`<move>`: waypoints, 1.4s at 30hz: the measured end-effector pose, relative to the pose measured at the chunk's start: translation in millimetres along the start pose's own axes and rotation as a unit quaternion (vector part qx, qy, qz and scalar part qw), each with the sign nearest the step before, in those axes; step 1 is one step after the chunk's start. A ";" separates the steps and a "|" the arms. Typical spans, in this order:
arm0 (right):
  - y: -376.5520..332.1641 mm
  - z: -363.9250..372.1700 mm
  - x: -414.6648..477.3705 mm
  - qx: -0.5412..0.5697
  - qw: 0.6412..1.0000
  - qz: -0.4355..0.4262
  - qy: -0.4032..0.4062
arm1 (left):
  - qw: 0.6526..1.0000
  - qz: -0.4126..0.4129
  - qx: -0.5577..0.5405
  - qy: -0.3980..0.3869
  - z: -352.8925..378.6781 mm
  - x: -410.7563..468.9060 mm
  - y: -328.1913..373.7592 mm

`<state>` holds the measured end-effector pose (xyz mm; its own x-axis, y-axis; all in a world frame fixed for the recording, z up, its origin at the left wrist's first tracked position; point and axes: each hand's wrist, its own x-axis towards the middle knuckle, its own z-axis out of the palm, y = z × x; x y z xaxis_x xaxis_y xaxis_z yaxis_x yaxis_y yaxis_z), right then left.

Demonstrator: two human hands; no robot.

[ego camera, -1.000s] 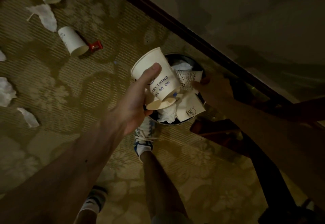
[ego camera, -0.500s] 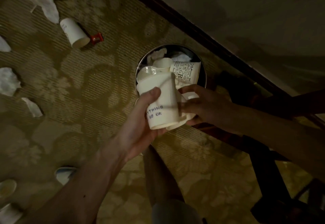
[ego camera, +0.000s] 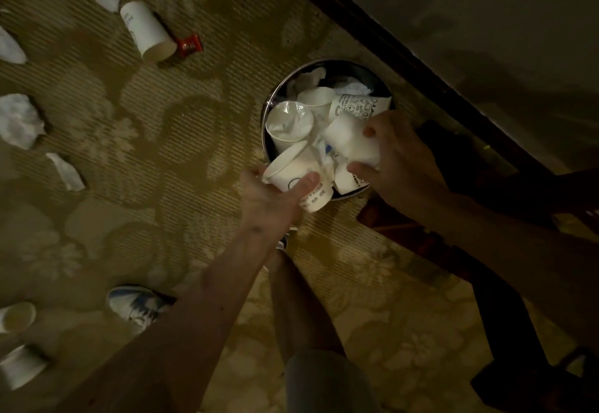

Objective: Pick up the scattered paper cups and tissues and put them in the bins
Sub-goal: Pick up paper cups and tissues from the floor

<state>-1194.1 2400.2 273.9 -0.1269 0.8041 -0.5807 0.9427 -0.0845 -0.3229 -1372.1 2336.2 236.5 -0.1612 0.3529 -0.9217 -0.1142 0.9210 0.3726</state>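
Two hands each clamp a tilted paper cup over the full bin (ego camera: 270,111): left hand (ego camera: 272,201) on the printed cup (ego camera: 296,174), mouth up-left at the near rim, right hand (ego camera: 398,159) on the plain cup (ego camera: 351,138).

Floor: patterned carpet (ego camera: 168,140), olive-gold, ribbed weave with floral motif. Dark wood baseboard (ego camera: 372,33) runs diagonally, upper centre to right edge. Wall (ego camera: 486,23) above baseboard: plain, light-coloured, shadowed. Dark wooden furniture (ego camera: 505,315) at right, partly visible. Lighting: dim, warm.
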 end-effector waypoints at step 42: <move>-410.6 -63.6 -356.4 0.124 0.915 -0.369 -0.102 | 0.788 0.284 0.476 0.268 -440.6 -495.9 16.9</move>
<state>-1516.3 2185.7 660.9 -0.7795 0.5718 -0.2557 0.4811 0.2852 -0.8290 -1726.1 2103.9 747.5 -0.3412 0.8671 -0.3629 0.8715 0.4365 0.2235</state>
